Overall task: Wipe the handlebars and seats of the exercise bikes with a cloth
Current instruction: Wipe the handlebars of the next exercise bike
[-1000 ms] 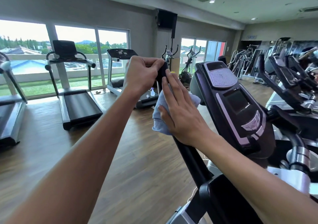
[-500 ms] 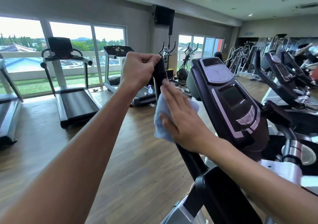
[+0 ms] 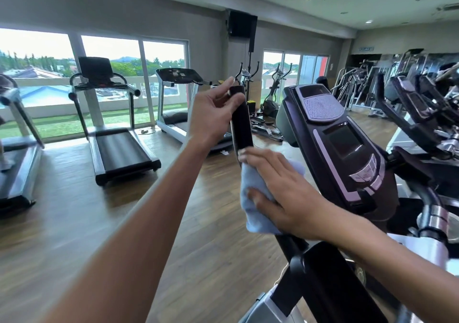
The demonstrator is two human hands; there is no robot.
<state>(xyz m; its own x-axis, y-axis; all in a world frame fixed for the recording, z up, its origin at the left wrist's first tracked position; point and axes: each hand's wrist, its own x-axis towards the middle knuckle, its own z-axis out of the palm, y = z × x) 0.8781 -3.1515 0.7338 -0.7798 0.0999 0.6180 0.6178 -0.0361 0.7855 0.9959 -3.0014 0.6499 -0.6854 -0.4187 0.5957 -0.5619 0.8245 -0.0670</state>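
Far left, cut by the frame edge: treadmill [image 3: 15, 154], dark belt, grey side rails, standing on the wood floor [image 3: 74, 223].

Left of centre, far: second treadmill [image 3: 116, 154], black console raised on a grey post, curved handrails, belt running toward the viewer. Behind it, a wall of windows [image 3: 109, 57] showing grass, rooftops and trees.

Centre, far: third treadmill [image 3: 173, 94], flat console, partly hidden by the left forearm.

Centre: left hand [image 3: 213, 116], arm reaching in from the lower left. Fingers loosely curled at the top end of the handlebar [image 3: 241, 119]; thumb and fingertips touch the grip near its tip, though the blur leaves it unclear whether they truly pinch it or only steady it.

Handlebar: black padded grip, standing nearly upright, tilted slightly left at the top, its lower end disappearing under the cloth.

Centre, below the grip: cloth [image 3: 253, 198], pale blue, folded, wrapped about the bar's lower part.

Centre right: right hand [image 3: 280, 188], arm entering from the lower right. Fingers straight and spread, laid flat on the cloth, thumb beneath, pressing the cloth against the bar.

Right of centre: bike console [image 3: 342, 144], dark, with speaker grille above, screen in the middle, buttons below.

High centre: black speaker [image 3: 242, 23] on the wall.

Far right: further exercise machines [image 3: 422, 104], crowded close together, details indistinct.
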